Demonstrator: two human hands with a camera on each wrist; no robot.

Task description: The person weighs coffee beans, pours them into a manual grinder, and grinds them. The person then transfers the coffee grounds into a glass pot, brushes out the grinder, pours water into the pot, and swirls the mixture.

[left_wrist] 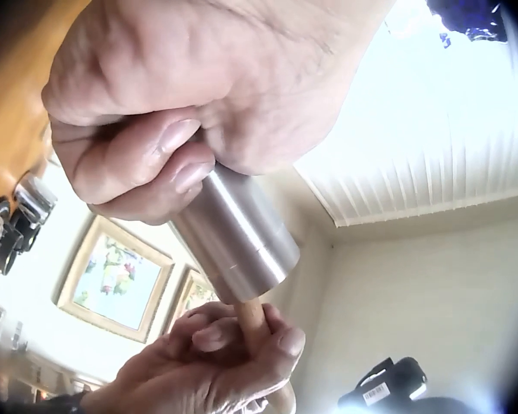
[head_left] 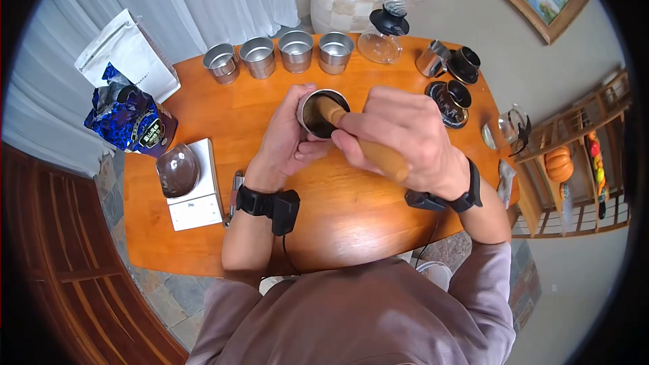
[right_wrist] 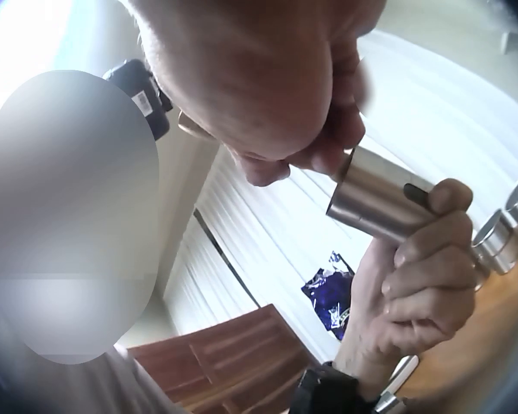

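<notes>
My left hand [head_left: 277, 138] grips a brushed-steel cylinder [left_wrist: 242, 241], like the body of a hand coffee grinder, with its open mouth tilted toward me. A dark oval mark shows on its side in the right wrist view. My right hand [head_left: 405, 135] holds a light wooden handle [head_left: 382, 159] whose far end reaches inside the cylinder. In the left wrist view the thumb and fingers of that hand close round the handle just outside the mouth. The tip of the handled tool is hidden inside the cylinder. Both hands are above the wooden table [head_left: 338, 216].
Several steel cups [head_left: 295, 51] line the table's back edge, beside a glass dripper on a server [head_left: 380, 44]. To the left stand a blue foil bag [head_left: 132, 118], a white pouch [head_left: 128, 54] and a white scale [head_left: 196, 211] with a dark glass bowl [head_left: 178, 170]. Black cups [head_left: 464, 64] stand right.
</notes>
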